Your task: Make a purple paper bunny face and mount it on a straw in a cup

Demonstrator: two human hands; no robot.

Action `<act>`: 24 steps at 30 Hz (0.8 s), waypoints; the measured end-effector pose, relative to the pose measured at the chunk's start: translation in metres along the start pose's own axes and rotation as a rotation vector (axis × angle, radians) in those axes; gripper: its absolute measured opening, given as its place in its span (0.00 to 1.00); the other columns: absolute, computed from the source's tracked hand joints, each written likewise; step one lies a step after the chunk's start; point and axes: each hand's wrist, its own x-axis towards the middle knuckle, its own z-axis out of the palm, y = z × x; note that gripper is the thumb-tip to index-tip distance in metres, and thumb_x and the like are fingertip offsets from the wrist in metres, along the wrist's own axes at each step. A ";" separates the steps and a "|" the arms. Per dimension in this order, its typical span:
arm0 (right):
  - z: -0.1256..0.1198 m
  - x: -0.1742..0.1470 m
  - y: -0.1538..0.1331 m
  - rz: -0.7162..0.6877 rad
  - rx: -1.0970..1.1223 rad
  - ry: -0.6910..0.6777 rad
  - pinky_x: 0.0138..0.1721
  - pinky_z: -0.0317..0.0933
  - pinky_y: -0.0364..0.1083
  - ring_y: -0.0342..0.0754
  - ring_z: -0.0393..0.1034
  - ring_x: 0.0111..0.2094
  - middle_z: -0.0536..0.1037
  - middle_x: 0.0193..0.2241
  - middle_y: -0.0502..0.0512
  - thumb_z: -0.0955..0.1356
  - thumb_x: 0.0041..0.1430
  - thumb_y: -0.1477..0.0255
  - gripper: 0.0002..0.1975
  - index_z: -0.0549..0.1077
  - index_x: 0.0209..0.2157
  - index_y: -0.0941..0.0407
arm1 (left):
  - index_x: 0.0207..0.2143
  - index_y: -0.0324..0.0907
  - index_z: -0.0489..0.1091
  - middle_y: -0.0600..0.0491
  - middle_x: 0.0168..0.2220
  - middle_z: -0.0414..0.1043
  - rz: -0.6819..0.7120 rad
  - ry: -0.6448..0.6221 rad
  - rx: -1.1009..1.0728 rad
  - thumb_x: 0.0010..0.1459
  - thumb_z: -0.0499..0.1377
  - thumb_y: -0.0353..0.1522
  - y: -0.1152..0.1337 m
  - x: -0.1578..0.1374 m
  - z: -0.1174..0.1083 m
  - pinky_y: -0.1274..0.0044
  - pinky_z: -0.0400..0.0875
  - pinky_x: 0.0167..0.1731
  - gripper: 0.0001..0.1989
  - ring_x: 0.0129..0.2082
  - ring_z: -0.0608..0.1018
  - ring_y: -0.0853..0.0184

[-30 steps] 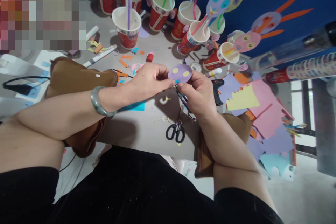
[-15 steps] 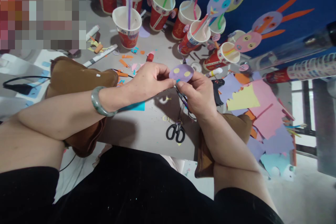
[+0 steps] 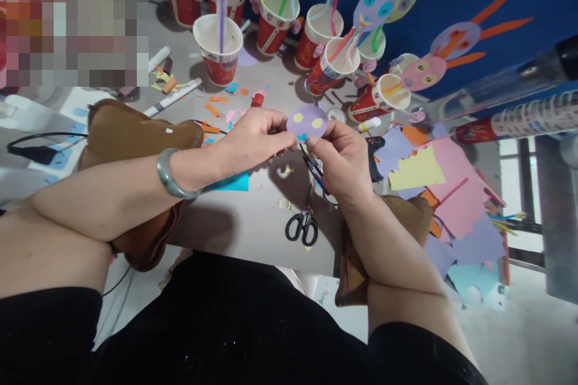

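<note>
Between my two hands is a purple paper oval with two yellow spots and a small blue piece at its lower edge. My left hand, below a green bangle, pinches its left edge. My right hand pinches the lower right edge between thumb and fingers. Under the hands, black-handled scissors lie on the grey table, with a second dark pair partly hidden beside my right hand. A blue paper sheet sits below my left wrist.
Red and white paper cups with straws and paper rabbit faces stand along the back. Brown cushions lie under both forearms. Coloured paper sheets are heaped at the right. Markers and scraps lie at the left.
The purple oval has tilted up to face me more and moved slightly left. More of the blue piece shows. Both hands keep their pinch.
</note>
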 end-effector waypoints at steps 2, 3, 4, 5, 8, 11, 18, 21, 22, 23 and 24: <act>0.000 0.000 -0.001 0.004 -0.021 0.002 0.31 0.58 0.45 0.41 0.60 0.26 0.67 0.23 0.44 0.73 0.59 0.61 0.15 0.68 0.27 0.53 | 0.26 0.40 0.72 0.59 0.20 0.68 -0.018 0.002 -0.021 0.61 0.61 0.23 0.000 0.001 0.000 0.81 0.63 0.21 0.10 0.20 0.68 0.76; 0.000 -0.001 -0.002 0.004 -0.024 0.003 0.31 0.58 0.45 0.41 0.59 0.26 0.67 0.23 0.44 0.73 0.59 0.60 0.15 0.68 0.27 0.53 | 0.26 0.40 0.72 0.59 0.20 0.67 -0.020 -0.001 -0.023 0.61 0.61 0.23 0.001 0.001 0.000 0.82 0.62 0.21 0.10 0.20 0.68 0.77; 0.000 -0.001 -0.003 0.006 -0.024 0.004 0.31 0.58 0.45 0.41 0.59 0.26 0.67 0.23 0.44 0.73 0.59 0.59 0.16 0.68 0.27 0.53 | 0.26 0.40 0.72 0.59 0.20 0.67 -0.017 -0.006 -0.021 0.60 0.61 0.23 0.000 0.001 0.000 0.82 0.62 0.21 0.10 0.20 0.67 0.77; 0.001 -0.001 -0.004 0.010 -0.022 0.005 0.31 0.58 0.45 0.41 0.59 0.26 0.67 0.22 0.44 0.74 0.59 0.59 0.16 0.68 0.27 0.53 | 0.25 0.40 0.72 0.60 0.20 0.66 -0.011 -0.009 -0.016 0.60 0.62 0.23 0.000 0.001 0.000 0.81 0.61 0.21 0.10 0.20 0.66 0.77; 0.001 -0.002 -0.004 0.033 -0.014 0.008 0.31 0.58 0.45 0.41 0.60 0.26 0.68 0.22 0.44 0.74 0.58 0.59 0.16 0.68 0.27 0.52 | 0.25 0.41 0.71 0.60 0.20 0.66 0.011 -0.013 -0.008 0.61 0.65 0.26 -0.003 0.001 0.000 0.81 0.61 0.21 0.11 0.20 0.66 0.77; 0.001 -0.001 -0.003 0.050 -0.013 0.019 0.31 0.58 0.46 0.41 0.59 0.25 0.68 0.22 0.44 0.74 0.57 0.59 0.16 0.68 0.27 0.52 | 0.25 0.41 0.71 0.59 0.20 0.68 0.014 -0.010 -0.022 0.61 0.67 0.29 -0.005 0.002 0.000 0.80 0.63 0.22 0.12 0.20 0.68 0.76; 0.001 0.000 -0.002 0.055 -0.060 0.034 0.29 0.53 0.46 0.42 0.56 0.25 0.65 0.22 0.45 0.72 0.58 0.58 0.17 0.65 0.26 0.51 | 0.25 0.39 0.72 0.55 0.25 0.76 -0.086 0.002 -0.136 0.62 0.62 0.27 0.000 0.003 0.003 0.83 0.62 0.20 0.11 0.22 0.71 0.77; 0.001 -0.001 -0.004 0.064 -0.070 0.024 0.29 0.52 0.46 0.42 0.56 0.25 0.65 0.21 0.45 0.72 0.58 0.58 0.17 0.65 0.26 0.51 | 0.24 0.39 0.72 0.55 0.25 0.76 -0.122 0.011 -0.174 0.62 0.59 0.25 0.002 0.003 0.003 0.83 0.62 0.19 0.13 0.22 0.72 0.77; 0.001 -0.001 -0.005 0.067 -0.067 0.021 0.29 0.52 0.46 0.42 0.56 0.25 0.65 0.21 0.45 0.72 0.58 0.58 0.17 0.65 0.26 0.52 | 0.24 0.39 0.72 0.55 0.24 0.75 -0.116 0.011 -0.174 0.62 0.60 0.25 0.002 0.003 0.003 0.83 0.62 0.19 0.12 0.22 0.71 0.77; 0.001 -0.002 -0.006 0.069 -0.062 0.017 0.29 0.52 0.46 0.41 0.55 0.24 0.65 0.21 0.44 0.72 0.58 0.58 0.17 0.65 0.26 0.52 | 0.24 0.40 0.72 0.56 0.23 0.73 -0.103 0.007 -0.164 0.61 0.60 0.25 0.002 0.003 0.002 0.83 0.63 0.19 0.12 0.21 0.71 0.77; 0.002 -0.002 -0.007 0.068 -0.055 0.014 0.29 0.52 0.45 0.41 0.55 0.24 0.65 0.21 0.44 0.73 0.58 0.59 0.17 0.65 0.26 0.52 | 0.24 0.40 0.72 0.57 0.22 0.72 -0.086 0.000 -0.147 0.60 0.62 0.25 0.001 0.003 0.002 0.83 0.63 0.19 0.11 0.21 0.71 0.77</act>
